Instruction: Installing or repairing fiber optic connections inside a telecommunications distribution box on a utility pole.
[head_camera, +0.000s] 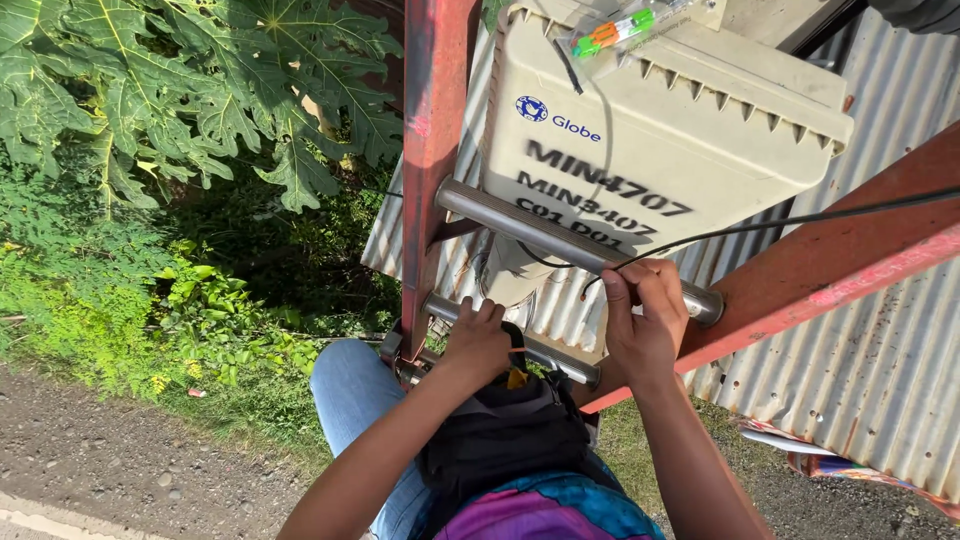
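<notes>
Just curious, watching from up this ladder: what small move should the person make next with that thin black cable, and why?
Probably lift the cable end toward the beige box: the right hand pinches it by the ladder rung, while the left hand reaches into the black bag.

Outdoors, up high, bright sun all around

Big lobed leaves (200, 90) crowd the upper left, low green scrub (120, 300) drops to a gravel road (120, 470) below, and a corrugated metal roof (870, 370) catches hard sunlight on the right.
</notes>
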